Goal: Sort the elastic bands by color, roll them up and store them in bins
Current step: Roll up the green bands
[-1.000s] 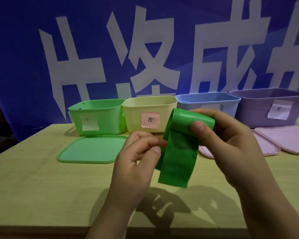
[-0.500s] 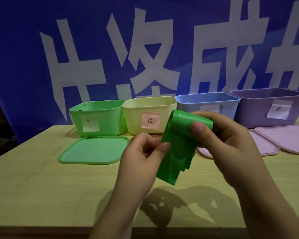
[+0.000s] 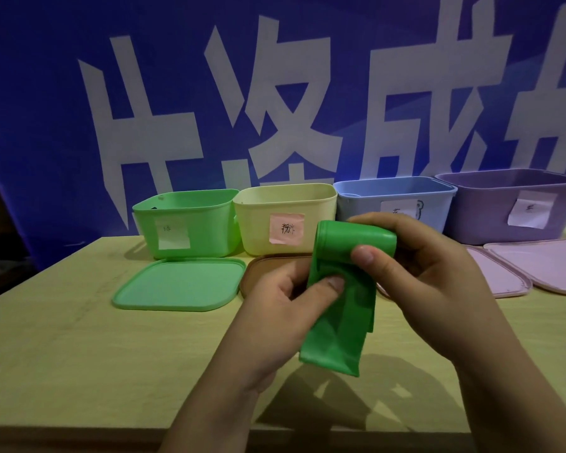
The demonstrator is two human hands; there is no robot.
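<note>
A green elastic band is held above the table, its upper part wound into a roll and its loose tail hanging down. My right hand grips the roll, thumb pressed on its front. My left hand pinches the band just below the roll with thumb and fingers. Four open bins stand in a row at the back: green bin, cream bin with a pink label, blue bin and purple bin.
A green lid lies flat before the green bin. A brown lid peeks out behind my left hand. Two pale pink lids lie at the right. The wooden table ends at a near edge; a blue banner hangs behind.
The roll has turned further, taking up more band, so the hanging tail is shorter. My left hand shifted its pinch closer under the roll.
</note>
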